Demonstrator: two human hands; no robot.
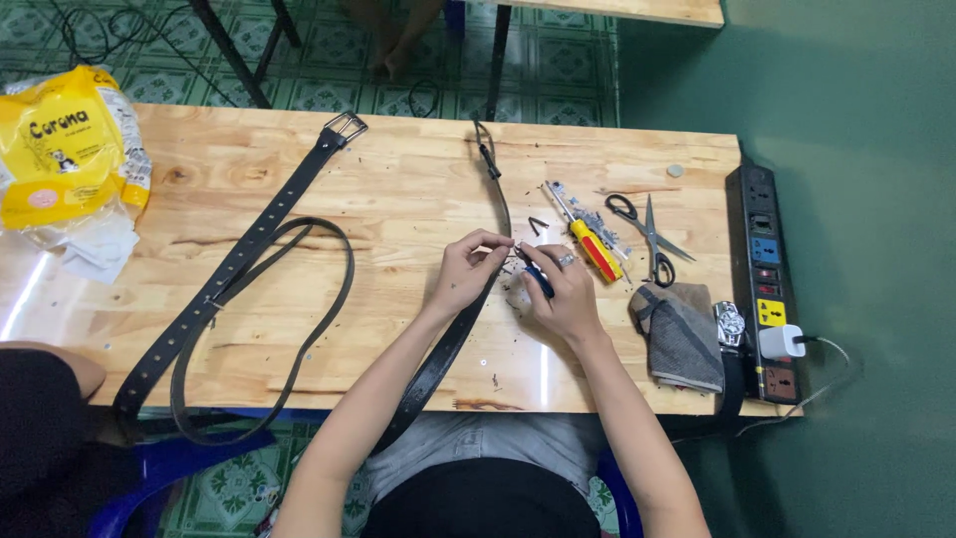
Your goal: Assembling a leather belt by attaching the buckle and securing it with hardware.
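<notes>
— Nearest us, what's the left hand [466, 271] doing?
— Fingertips pinched on a tiny metal piece over the black belt [453, 334], mid-table near the front edge.
— The right hand [560, 291]?
— Closed around a dark blue-handled tool [539, 282], tip at the same spot.
— Finished?
— Seems underway; the buckled belt [249, 249] lies untouched leftward, screwdriver [588, 239] and scissors [647, 239] lie rightward.

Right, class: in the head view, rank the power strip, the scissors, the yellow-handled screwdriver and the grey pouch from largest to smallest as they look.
1. Power strip, clearly longest.
2. Grey pouch, shorter but bulkier.
3 and 4. Scissors and yellow-handled screwdriver look about alike in length, so I would not rank one above the other.
</notes>
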